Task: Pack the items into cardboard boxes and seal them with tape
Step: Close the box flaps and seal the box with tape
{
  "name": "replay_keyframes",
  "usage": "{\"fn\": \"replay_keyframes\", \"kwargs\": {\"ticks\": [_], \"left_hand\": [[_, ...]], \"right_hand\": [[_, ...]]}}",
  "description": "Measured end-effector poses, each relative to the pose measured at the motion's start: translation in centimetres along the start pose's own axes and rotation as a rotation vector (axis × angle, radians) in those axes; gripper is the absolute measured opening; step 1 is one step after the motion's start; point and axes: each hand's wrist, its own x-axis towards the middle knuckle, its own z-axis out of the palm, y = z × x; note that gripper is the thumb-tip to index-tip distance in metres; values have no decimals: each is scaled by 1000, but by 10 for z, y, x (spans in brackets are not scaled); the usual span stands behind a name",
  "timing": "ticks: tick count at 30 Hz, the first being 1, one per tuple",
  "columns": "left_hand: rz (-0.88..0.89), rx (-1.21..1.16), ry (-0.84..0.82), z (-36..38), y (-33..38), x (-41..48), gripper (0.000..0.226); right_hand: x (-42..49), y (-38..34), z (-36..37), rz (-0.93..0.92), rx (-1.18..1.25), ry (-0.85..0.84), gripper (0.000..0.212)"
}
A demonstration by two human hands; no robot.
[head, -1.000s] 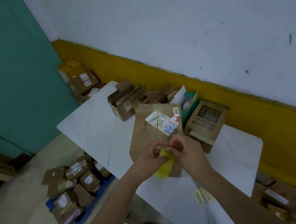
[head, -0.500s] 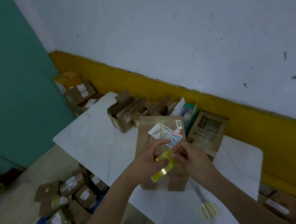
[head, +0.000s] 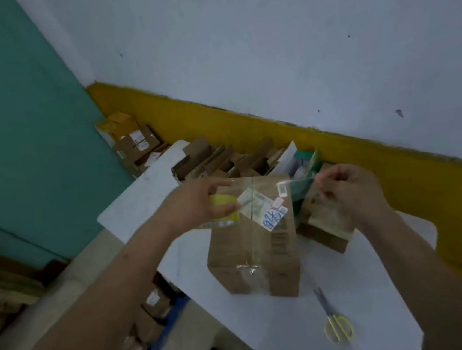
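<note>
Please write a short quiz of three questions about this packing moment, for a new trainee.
1. True or false: the scissors lie on the box.
2. The left hand grips: A the scissors, B the tape roll, C a label.
3. What does the right hand pinch?

Key: 1 false, they lie on the table. 2 B. 3 the tape end, pulled out above the box.

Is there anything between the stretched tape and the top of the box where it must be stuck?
Nothing visible. The tape runs from the roll in the left hand to the right hand, above the box, whose top bears only flat labels.
</note>
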Motion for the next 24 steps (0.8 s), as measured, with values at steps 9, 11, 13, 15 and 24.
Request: {"fn": "replay_keyframes", "kwargs": {"ticks": [9,11,13,15,24], "left_hand": [[-147,65,29,-1,-40,17,59],[-148,107,-9,-1,-46,24,62],[-146,128,-35,-1,-52,34,63],[-136,140,-50,-2,-58,46,64],[-112,174,-72,21,-107,102,44]], "right_hand": [[23,35,18,224,182,-111,8],[26,45,27,252,173,-132,4],[30,52,34,270,173,-125,4],[37,56,41,268,174,-100,6],[68,62,66,196,-48,-17,16]]}}
